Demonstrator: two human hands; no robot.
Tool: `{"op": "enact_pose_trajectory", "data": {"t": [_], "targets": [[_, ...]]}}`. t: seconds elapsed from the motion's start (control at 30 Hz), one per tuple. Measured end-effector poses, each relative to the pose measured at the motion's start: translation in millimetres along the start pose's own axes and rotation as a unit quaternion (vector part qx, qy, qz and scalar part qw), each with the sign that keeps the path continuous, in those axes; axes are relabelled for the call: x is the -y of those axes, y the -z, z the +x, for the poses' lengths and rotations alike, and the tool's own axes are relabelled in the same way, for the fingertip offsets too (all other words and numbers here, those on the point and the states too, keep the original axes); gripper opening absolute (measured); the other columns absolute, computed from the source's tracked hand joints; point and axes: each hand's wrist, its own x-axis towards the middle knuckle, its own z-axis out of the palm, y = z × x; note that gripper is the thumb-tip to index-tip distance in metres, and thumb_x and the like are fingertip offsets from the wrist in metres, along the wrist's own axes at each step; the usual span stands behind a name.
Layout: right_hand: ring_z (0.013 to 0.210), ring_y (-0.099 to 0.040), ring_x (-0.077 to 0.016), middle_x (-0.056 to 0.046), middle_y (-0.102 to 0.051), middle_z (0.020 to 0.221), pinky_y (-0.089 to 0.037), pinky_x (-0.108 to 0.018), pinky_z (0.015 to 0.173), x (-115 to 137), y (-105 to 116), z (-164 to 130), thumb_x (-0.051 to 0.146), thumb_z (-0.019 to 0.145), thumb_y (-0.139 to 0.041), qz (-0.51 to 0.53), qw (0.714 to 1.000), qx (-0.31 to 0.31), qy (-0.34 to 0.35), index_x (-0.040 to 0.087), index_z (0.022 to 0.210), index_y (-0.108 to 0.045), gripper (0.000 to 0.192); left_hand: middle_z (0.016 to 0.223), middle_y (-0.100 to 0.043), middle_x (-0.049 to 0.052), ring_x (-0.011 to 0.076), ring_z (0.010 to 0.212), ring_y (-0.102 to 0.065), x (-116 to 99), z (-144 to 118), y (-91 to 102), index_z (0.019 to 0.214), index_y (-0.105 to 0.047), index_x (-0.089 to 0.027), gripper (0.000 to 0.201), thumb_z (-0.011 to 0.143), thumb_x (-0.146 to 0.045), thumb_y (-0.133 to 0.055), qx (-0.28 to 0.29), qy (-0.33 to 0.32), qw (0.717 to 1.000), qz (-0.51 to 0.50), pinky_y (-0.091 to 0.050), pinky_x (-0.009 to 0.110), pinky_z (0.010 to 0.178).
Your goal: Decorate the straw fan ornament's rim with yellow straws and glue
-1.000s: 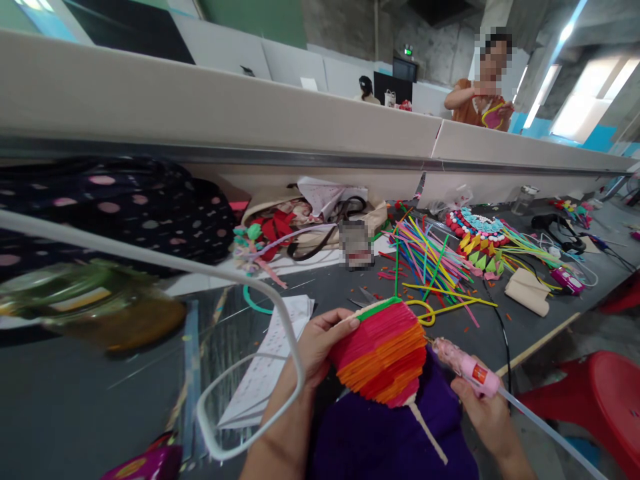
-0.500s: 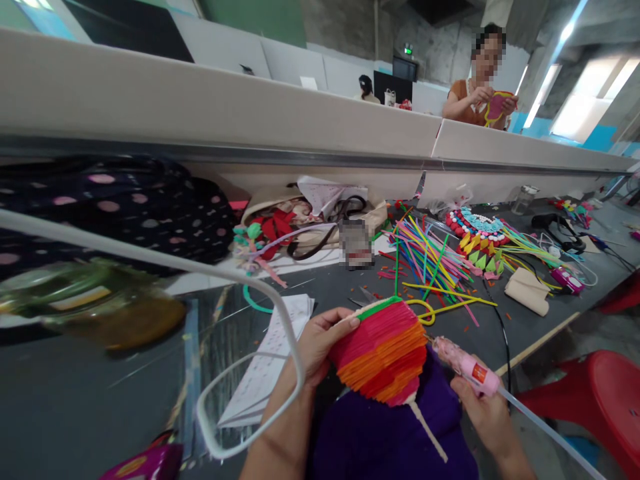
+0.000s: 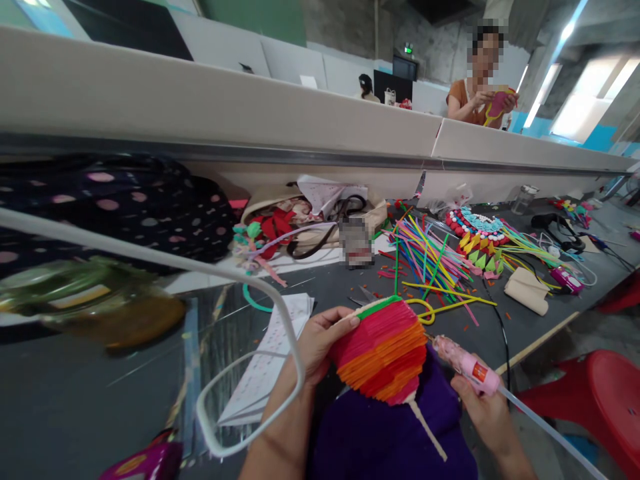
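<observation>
Low centre of the frame: left hand (image 3: 316, 341) grips the striped pipe-cleaner fan (image 3: 384, 352) by its left edge; right hand (image 3: 481, 408), lower right, clasps a pink glue gun (image 3: 466, 363) just beside it.

Striped pink-orange-red fan (image 3: 383, 353), green top edge; pink glue gun (image 3: 467, 365).

**A long workshop bench under bare concrete**

You are sitting at a dark grey table (image 3: 525, 320) that runs to the right of the frame. A low beige partition (image 3: 225, 113) crosses the whole upper half. Beyond it you see a rough concrete wall (image 3: 430, 33) at top centre, a green panel (image 3: 260, 17) to its left, and bright windows (image 3: 590, 100) at upper right. A red stool (image 3: 600, 400), perhaps plastic, stands at lower right.
</observation>
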Motion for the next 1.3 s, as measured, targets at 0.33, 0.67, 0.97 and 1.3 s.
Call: {"op": "enact_pose_trajectory", "data": {"t": [0.33, 0.67, 0.97, 1.3], "targets": [[0.117, -0.059, -0.0266, -0.011, -0.064, 0.125, -0.047, -0.036, 0.1, -6, -1, 0, 0.033, 0.089, -0.058, 0.019, 0.999, 0.035, -0.013, 0.02, 0.124, -0.063, 0.037, 0.049, -0.061, -0.003, 0.0077, 0.042, -0.05, -2, -1, -2.0, 0.058, -0.06, -0.014, 0.035, 0.045, -0.032, -0.087, 0.001, 0.003, 1.0, -0.003, -0.033, 0.017, 0.042], [0.111, -0.063, -0.027, -0.011, -0.068, 0.117, -0.051, -0.034, 0.095, -3, -1, 0, 0.035, 0.087, -0.06, 0.004, 1.0, 0.01, -0.006, 0.02, 0.118, -0.067, 0.036, 0.05, -0.061, -0.003, 0.0081, 0.043, -0.05, -2, -2, -1.6, 0.059, -0.061, -0.014, 0.033, 0.046, -0.031, -0.086, -0.001, 0.0, 1.0, 0.002, -0.033, 0.017, 0.043], [0.11, -0.063, -0.0281, -0.012, -0.069, 0.115, -0.052, -0.036, 0.094, -6, -1, -2, 0.035, 0.085, -0.062, 0.004, 1.0, 0.003, -0.02, 0.018, 0.114, -0.069, 0.035, 0.05, -0.06, -0.004, 0.0081, 0.042, -0.049, -3, -3, -2.3, 0.059, -0.061, -0.015, 0.03, 0.048, -0.03, -0.085, 0.002, -0.006, 1.0, 0.002, -0.032, 0.018, 0.043], [0.097, -0.069, -0.0265, -0.01, -0.073, 0.106, -0.055, -0.033, 0.088, 4, -2, 0, 0.044, 0.084, -0.061, 0.006, 1.0, -0.001, -0.03, 0.019, 0.111, -0.071, 0.038, 0.049, -0.059, -0.004, 0.0073, 0.042, -0.048, -3, -3, -3.0, 0.058, -0.062, -0.015, 0.029, 0.049, -0.03, -0.085, 0.005, -0.007, 1.0, -0.001, -0.031, 0.017, 0.043]]}}
